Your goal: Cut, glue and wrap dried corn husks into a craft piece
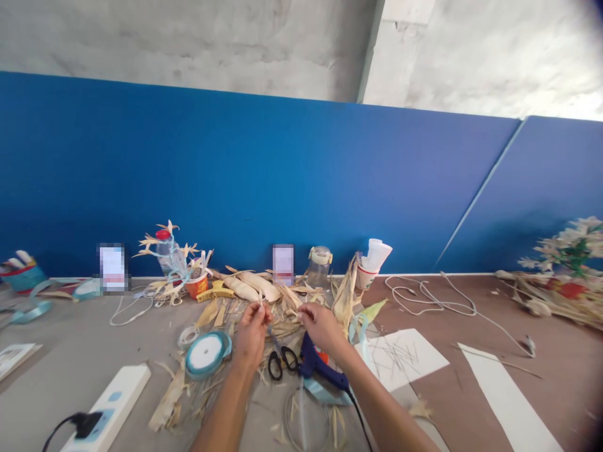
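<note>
My left hand (251, 329) is raised over the littered middle of the table, thumb and fingertips pinched on a small pale strip of corn husk (260, 297). To its right, my right hand (322, 326) has its fingertips pressed together; whatever they hold is too small to make out. Black-handled scissors (276, 364) lie between my forearms. Under my right wrist is a dark blue glue gun (315, 367), its cord running toward me. Dried corn husks (252, 285) are heaped just beyond both hands. A roll of blue ribbon (206, 355) lies left of my left hand.
A white power strip (113, 402) is at the front left. Along the blue partition (264, 169) stand a bottle with husk flowers (166, 251), a phone (283, 263), a lidded jar (319, 267) and a paper cup (366, 276). Paper with thin sticks (405, 358) lies right.
</note>
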`<state>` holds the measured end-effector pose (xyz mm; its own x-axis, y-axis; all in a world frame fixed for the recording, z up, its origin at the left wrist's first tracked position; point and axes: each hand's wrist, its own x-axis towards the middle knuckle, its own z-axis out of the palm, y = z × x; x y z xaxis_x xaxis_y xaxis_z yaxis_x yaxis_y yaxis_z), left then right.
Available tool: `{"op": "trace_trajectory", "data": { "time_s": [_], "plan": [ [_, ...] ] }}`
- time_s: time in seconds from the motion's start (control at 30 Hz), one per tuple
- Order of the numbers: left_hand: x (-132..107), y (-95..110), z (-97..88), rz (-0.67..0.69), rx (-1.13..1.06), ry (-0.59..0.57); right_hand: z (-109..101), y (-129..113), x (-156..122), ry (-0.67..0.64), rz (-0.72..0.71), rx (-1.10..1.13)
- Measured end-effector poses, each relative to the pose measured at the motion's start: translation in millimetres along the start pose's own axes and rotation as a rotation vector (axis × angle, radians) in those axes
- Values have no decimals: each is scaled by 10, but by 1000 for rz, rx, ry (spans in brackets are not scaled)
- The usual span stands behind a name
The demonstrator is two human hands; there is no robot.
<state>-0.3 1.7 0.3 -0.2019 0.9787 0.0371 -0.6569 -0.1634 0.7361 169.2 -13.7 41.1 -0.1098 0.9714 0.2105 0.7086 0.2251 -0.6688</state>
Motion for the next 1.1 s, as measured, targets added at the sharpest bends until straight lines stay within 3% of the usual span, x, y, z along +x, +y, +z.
{"op": "trace_trajectory", "data": {
  "time_s": [0.13,0.47,0.7,0.87,1.1],
  "plan": [
    [-2,-8,-4,-13,9,13,-17,-12,-167,-213,13,-177],
    [-8,-5,15,-33,19,5,-40,-74,-269,-302,38,-241],
    [0,0,-21,1,-4,-25,226,-50,-201,-210,-117,-309],
    [18,48,-27,41,-29,-11,489,-33,-43,-114,-227,-532],
    [23,107,0,105,-54,63,587,42,61,-61,-205,-603]
  ]
}}
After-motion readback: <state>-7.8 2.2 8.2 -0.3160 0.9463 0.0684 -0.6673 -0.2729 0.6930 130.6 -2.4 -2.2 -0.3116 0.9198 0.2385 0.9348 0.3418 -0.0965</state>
